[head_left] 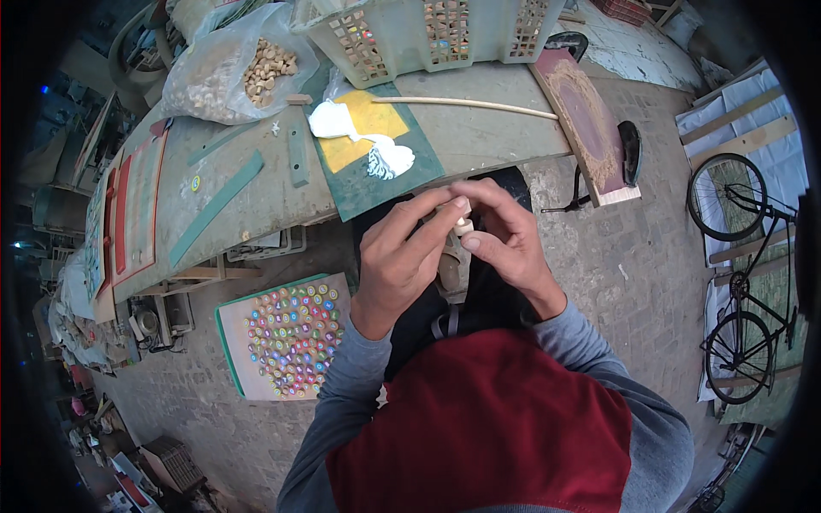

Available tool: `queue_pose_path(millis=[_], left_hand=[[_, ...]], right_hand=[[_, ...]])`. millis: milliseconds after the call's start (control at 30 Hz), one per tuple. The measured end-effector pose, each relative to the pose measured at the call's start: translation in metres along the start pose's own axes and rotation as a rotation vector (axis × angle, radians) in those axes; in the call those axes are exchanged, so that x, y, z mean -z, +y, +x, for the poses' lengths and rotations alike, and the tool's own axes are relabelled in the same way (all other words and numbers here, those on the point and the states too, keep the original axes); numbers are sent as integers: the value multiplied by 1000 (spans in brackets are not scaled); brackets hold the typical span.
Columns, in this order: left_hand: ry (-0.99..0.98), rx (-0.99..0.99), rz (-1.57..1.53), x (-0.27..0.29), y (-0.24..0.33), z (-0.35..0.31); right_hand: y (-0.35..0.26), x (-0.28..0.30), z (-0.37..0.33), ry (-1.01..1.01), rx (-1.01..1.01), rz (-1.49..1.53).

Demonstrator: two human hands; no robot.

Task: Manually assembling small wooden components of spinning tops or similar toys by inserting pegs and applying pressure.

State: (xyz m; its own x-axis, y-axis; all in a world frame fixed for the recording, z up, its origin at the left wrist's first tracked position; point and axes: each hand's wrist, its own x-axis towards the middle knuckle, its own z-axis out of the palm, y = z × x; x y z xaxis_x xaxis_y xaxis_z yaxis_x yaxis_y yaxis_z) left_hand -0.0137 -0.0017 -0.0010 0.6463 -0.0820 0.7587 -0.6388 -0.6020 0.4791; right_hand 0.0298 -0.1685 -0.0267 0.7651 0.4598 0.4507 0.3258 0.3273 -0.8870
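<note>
1. Pale, unpainted wood is what the small peg (463, 226) seems to be made of: a short, rounded piece, cream in colour, with a slightly wider end; most of it is hidden by fingertips, so its full shape cannot be told.
2. The peg sits in the air just in front of the near edge of the workbench (479, 137), above the person's lap, pinched between both hands.
3. The left hand (398, 261) curls around from the left, its fingers drawn close together, thumb and forefinger tips closing on the peg.
4. The right hand (505, 235) comes in from the right, fingers bent and narrow, thumb and forefinger touching the same peg from the other side.
5. On the workbench just beyond the hands lies a green board (410, 175) with a yellow sheet (363, 128) on it, and a crumpled white cloth (376, 145) lies across the sheet.
6. A thin wooden stick (466, 104) lies beside the board, pointing right toward a flat brown panel (586, 120) that overhangs the bench edge.
7. Further back stands a pale green lattice basket (428, 34), and to its left a clear plastic bag (231, 73) holding many pale wooden plugs (267, 68) like the one in hand.
8. Down on the ground to the left a tray (235, 321) is covered with small round pieces (295, 342) painted in many colours.
9. A bicycle (744, 274) stands on the paving at the far right.
</note>
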Motion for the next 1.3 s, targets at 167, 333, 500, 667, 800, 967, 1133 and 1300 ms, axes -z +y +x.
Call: queue_pose_path(millis=[167,333,500,667,800,967,1133,1300], left_hand=[[-8,111,-43,3,8,-1],[12,344,-305,6,3,-6],[28,342,-265,5,6,-7],[-2,288,-324,12,3,-9],[-6,288,-400,12,8,-9],[-38,200,-158,14,15,-7],[-23,185,-109,11,13,-11],[-40,199,-117,10,18,-10]], right_hand=[[-6,9,7,-97,81,-291],[0,5,3,4,83,-231],[-5,1,6,-25,146,-381],[-13,-2,5,-61,190,-491],[-11,-5,2,-14,296,-524],[-7,-7,-1,27,312,-530],[-7,-9,-2,67,285,-538],[-9,-11,-7,91,263,-548]])
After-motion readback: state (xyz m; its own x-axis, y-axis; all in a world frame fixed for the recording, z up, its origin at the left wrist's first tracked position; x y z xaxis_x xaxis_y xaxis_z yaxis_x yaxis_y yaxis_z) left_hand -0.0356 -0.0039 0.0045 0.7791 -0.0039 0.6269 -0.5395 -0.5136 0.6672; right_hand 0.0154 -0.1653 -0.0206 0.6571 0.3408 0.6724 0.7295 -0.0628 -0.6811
